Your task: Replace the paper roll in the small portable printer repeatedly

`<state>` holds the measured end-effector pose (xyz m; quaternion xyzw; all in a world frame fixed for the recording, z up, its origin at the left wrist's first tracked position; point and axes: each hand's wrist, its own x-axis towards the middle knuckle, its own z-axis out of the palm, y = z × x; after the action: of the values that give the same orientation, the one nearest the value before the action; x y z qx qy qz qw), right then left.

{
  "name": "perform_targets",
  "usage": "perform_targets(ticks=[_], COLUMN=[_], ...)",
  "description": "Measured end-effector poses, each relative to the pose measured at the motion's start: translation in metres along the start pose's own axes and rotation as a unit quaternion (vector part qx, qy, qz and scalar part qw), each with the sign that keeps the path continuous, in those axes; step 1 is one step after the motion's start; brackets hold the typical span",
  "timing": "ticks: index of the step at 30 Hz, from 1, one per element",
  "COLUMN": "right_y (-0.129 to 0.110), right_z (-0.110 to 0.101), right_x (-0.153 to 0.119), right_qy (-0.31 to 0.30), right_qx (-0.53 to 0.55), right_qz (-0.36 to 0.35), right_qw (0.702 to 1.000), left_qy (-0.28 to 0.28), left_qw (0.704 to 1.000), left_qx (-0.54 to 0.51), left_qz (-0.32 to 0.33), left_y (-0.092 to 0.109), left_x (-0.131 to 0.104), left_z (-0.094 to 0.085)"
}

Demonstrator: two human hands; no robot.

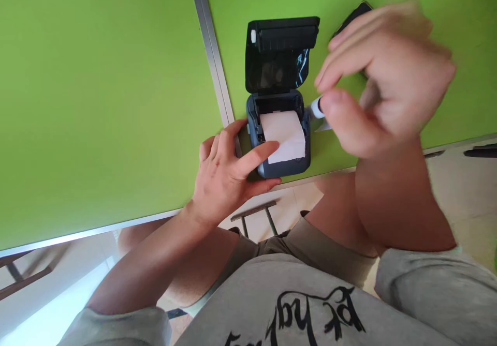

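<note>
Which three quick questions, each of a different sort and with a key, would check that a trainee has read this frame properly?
1. Multiple choice: how does the right hand appear?
A) Lying flat on the tabletop
B) Raised, curled and blurred
C) Out of view
2. True or false: the lid of the dark device stands open, on the side away from the person.
3. Fill the gap: a digit of the left hand reaches over the white ____ in the dark device.

Key: 1. B; 2. True; 3. paper
</note>
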<state>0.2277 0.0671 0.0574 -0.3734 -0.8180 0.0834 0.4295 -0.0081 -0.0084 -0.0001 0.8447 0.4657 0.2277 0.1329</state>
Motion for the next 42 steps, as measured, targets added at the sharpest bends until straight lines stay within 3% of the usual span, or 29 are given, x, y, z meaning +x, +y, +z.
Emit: perform_targets(ticks=[2, 7, 13, 15, 17, 21, 24, 32, 42], right_y=[0.009, 0.017, 0.018, 0.018, 0.016, 0.006, 0.001, -0.004, -0.012], right_z=[0.002, 0.013, 0.008, 0.002, -0.004, -0.013, -0.015, -0.013, -0.013], right_x=[0.000, -0.007, -0.007, -0.005, -0.002, 0.005, 0.011, 0.026, 0.025], right_qy=[0.029, 0.007, 0.053, -0.001, -0.092, -0.245, -0.310, -0.392, -0.401], right_qx=[-0.017, 0.095, 0.004, 0.015, 0.003, -0.075, -0.098, -0.143, -0.146], right_qz=[0.049, 0.123, 0.154, 0.134, 0.124, 0.182, 0.205, 0.249, 0.247], right_qw=[0.998, 0.988, 0.987, 0.991, 0.988, 0.949, 0.923, 0.874, 0.870], left_qy=[0.009, 0.011, 0.010, 0.007, 0.006, 0.002, -0.011, -0.016, 0.015], left_qw=[1.000, 1.000, 1.000, 1.000, 1.000, 1.000, 1.000, 1.000, 1.000], left_qx=[0.003, 0.008, 0.004, 0.005, 0.004, 0.008, 0.013, 0.009, -0.004], left_qz=[0.006, 0.011, 0.012, 0.007, 0.008, 0.014, 0.000, -0.015, -0.026], left_y=[-0.001, 0.000, 0.000, 0.000, 0.000, 0.000, 0.001, 0.004, 0.002], left_x=[0.000, 0.000, 0.000, 0.000, 0.000, 0.001, 0.002, 0.003, 0.002], left_z=[0.002, 0.001, 0.001, 0.001, 0.001, -0.001, -0.001, -0.002, 0.002])
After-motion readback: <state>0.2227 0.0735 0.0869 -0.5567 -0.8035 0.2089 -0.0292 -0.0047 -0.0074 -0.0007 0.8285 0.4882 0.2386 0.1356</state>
